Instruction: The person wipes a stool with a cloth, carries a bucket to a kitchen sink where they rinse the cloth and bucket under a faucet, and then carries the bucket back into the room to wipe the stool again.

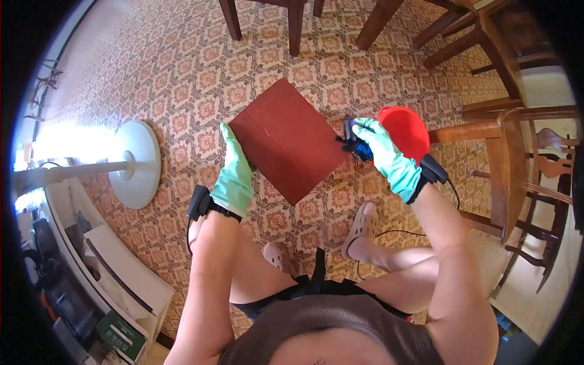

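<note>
A flat, dark red square board (289,137) is in front of me, one corner pointing toward my feet. My left hand (234,176), in a pale green rubber glove, grips the board's left edge; part of the fingers is hidden by it. In my right hand (383,149), gloved the same way, is a small black-and-blue thing (360,146) with ragged dark ends; blur hides its exact kind. It is close to the board's right corner. Just beyond my right hand stands a red bucket (406,131), partly covered by the glove.
Patterned tiles (194,79) cover the floor. A white round pedestal base (137,164) with a pole stands left. Wooden chair legs (296,27) are at the far side, and a wooden chair (502,164) is right of the bucket. A white shelf unit (131,274) with items is lower left.
</note>
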`<state>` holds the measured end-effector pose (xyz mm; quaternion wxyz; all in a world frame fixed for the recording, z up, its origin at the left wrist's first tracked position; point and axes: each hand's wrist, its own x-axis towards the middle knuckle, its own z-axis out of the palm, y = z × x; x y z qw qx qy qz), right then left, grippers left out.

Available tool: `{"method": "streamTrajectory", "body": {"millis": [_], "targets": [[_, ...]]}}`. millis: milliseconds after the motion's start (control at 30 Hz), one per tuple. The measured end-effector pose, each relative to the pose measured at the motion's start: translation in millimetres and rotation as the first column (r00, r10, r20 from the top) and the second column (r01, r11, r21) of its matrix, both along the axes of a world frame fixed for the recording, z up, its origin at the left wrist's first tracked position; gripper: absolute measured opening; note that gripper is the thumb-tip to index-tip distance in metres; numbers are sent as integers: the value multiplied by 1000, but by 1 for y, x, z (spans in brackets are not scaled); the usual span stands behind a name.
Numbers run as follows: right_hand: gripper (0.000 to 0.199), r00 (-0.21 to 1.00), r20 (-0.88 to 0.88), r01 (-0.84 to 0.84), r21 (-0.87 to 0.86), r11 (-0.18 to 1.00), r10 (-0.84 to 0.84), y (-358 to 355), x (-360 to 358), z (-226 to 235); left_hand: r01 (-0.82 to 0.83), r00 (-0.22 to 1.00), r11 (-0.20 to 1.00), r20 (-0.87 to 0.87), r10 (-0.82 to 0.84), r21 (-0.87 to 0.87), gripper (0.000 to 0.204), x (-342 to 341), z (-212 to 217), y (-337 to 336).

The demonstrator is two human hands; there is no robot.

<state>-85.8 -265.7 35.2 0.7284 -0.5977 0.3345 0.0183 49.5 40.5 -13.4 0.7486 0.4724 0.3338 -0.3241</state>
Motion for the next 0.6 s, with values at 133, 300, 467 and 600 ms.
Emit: {"method": "streamTrajectory", "body": {"millis": [133, 300, 467, 600], "targets": [[26, 977, -140, -144, 115, 983, 160, -24, -18, 19, -223, 939, 720, 344, -24, 657, 79, 12, 31, 15], [34, 822, -228, -329, 558, 762, 522, -14, -34, 35, 64, 595, 595, 448, -667, 801, 59, 36, 74, 38], [38, 773, -259, -461, 396, 794, 579, -14, -30, 14, 212, 555, 475, 295, -778, 854, 41, 26, 57, -21], [37, 767, 6, -638, 118, 761, 642, -10, -12, 26, 449, 527, 276, -2, -850, 850, 41, 21, 77, 56]]}}
